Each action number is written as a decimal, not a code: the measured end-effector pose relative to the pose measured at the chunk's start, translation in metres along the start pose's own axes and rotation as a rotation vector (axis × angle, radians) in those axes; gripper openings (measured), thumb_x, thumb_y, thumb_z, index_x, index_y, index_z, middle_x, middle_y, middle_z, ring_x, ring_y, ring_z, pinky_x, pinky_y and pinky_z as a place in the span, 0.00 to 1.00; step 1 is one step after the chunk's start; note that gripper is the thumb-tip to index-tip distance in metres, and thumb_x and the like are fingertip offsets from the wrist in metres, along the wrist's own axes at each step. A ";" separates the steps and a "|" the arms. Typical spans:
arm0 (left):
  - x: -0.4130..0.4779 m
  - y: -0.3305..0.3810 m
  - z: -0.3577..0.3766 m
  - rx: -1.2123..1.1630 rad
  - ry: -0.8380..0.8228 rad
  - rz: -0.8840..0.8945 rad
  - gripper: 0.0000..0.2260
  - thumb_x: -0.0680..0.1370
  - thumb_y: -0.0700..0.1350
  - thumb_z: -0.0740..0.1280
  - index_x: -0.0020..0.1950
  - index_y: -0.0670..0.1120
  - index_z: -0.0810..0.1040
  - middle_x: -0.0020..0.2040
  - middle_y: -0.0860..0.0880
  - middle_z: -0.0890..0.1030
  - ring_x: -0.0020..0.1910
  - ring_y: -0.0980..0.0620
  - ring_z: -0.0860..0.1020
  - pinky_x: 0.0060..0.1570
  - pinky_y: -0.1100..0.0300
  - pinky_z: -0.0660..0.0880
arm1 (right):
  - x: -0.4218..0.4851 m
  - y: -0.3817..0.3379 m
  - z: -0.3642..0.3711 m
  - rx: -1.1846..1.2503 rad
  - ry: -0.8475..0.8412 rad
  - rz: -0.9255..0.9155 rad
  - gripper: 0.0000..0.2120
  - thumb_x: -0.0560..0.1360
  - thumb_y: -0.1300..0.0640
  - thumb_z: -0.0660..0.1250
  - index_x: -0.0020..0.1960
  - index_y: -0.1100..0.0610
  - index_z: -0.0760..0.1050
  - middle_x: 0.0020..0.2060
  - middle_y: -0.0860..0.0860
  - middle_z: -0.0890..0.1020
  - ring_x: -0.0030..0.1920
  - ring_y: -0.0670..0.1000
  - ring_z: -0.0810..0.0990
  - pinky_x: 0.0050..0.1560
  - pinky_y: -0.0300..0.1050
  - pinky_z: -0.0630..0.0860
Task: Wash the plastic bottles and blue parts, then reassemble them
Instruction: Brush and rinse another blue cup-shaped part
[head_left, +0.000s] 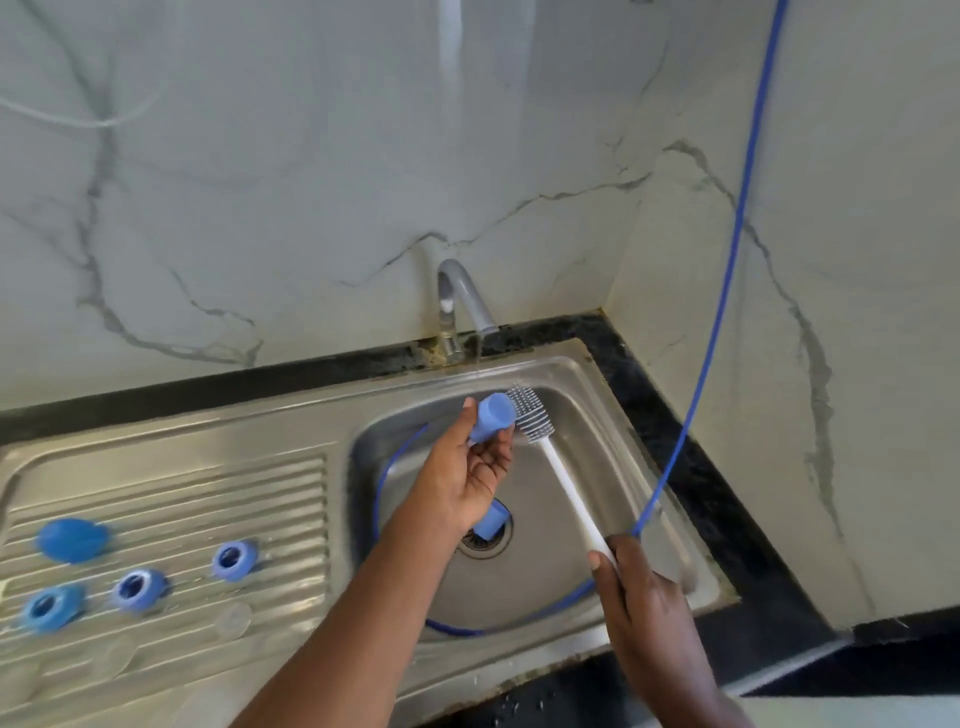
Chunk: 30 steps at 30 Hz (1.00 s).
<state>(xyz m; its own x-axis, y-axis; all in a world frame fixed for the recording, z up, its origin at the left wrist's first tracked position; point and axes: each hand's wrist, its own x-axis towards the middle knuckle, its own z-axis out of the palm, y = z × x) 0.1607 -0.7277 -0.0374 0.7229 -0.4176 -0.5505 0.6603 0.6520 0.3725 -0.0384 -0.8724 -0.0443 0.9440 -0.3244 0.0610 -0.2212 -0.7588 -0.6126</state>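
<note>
My left hand (470, 470) holds a small blue cap (492, 417) up over the sink basin (582, 410), its open end turned toward the brush. My right hand (636, 587) grips the white handle of a bottle brush (550, 465); its grey bristle head (531, 410) sits right beside the cap. Another blue cap (492, 524) lies by the drain, partly hidden behind my left wrist. On the draining board rest three blue rings (235, 559) (139, 588) (51, 607) and a blue dome-shaped part (74, 540).
A grey tap (464, 296) stands at the back of the sink, with a thin stream falling from its spout. A blue hose (727, 260) hangs down from the upper right and loops round the basin floor. Clear plastic pieces (234, 621) lie faintly on the draining board.
</note>
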 end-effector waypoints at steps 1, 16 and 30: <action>-0.002 0.003 -0.003 -0.034 0.006 0.010 0.22 0.80 0.50 0.69 0.67 0.35 0.76 0.47 0.37 0.82 0.34 0.51 0.81 0.34 0.62 0.81 | 0.003 -0.003 0.003 -0.006 -0.012 -0.022 0.17 0.77 0.34 0.49 0.49 0.46 0.66 0.26 0.49 0.73 0.30 0.55 0.77 0.30 0.54 0.71; -0.022 0.002 -0.003 0.087 0.174 0.197 0.13 0.81 0.48 0.68 0.56 0.39 0.80 0.40 0.43 0.81 0.33 0.54 0.76 0.33 0.63 0.77 | 0.028 0.008 -0.002 -0.147 -0.154 -0.163 0.21 0.76 0.32 0.40 0.49 0.46 0.61 0.26 0.47 0.68 0.27 0.50 0.68 0.30 0.50 0.70; -0.024 -0.011 0.016 0.008 0.126 0.135 0.16 0.82 0.48 0.66 0.63 0.37 0.78 0.43 0.41 0.84 0.33 0.55 0.76 0.35 0.64 0.77 | 0.032 0.025 -0.016 -0.170 -0.144 -0.193 0.19 0.77 0.34 0.42 0.49 0.46 0.62 0.25 0.47 0.65 0.25 0.50 0.68 0.26 0.42 0.61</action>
<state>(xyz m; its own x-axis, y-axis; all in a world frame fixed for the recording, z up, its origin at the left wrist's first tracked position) 0.1390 -0.7349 -0.0163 0.7745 -0.2437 -0.5837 0.5606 0.6920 0.4549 -0.0181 -0.9108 -0.0448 0.9949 -0.0907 0.0435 -0.0607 -0.8863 -0.4591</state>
